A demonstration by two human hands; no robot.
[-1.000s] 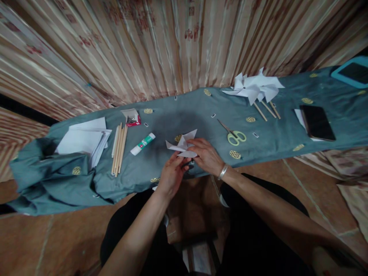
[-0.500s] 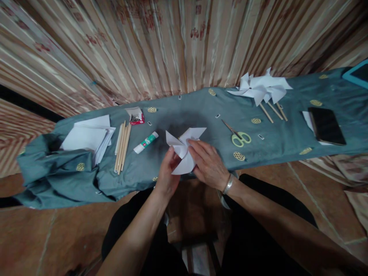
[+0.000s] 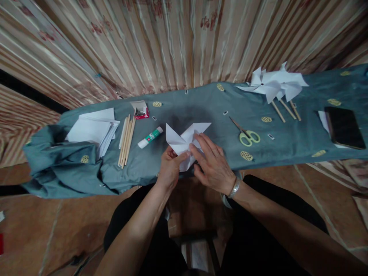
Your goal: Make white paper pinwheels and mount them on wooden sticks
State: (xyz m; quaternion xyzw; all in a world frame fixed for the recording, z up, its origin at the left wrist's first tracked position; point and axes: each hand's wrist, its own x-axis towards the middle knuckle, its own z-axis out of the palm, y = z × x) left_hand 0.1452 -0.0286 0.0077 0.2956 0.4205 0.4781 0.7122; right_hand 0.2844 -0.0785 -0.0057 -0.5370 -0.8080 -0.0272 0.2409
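Note:
Over the near edge of the table I hold a white paper pinwheel [image 3: 176,142], its blades spreading up and down. My left hand [image 3: 170,165] is closed on its lower left side, the thumb lying across the paper toward the middle. My right hand [image 3: 214,165] is on the right side; its index fingertip presses near the centre beside the left thumb. Its other fingers lie on the right blade, partly hiding it. Just left of the pinwheel lies a green and white glue stick [image 3: 150,137]. Scissors [image 3: 247,137] with pale green handles lie to the right.
Wooden sticks [image 3: 127,142], an open red box [image 3: 140,111] of small metal pieces and a stack of white paper [image 3: 89,130] lie left. Several finished pinwheels [image 3: 273,86] on sticks and a dark phone [image 3: 345,126] lie right. A curtain [image 3: 172,46] hangs behind the table.
My left thumb has moved across the paper to the centre, and my right index finger has come to meet it. The pinwheel has tilted a little. The whole view has shifted slightly.

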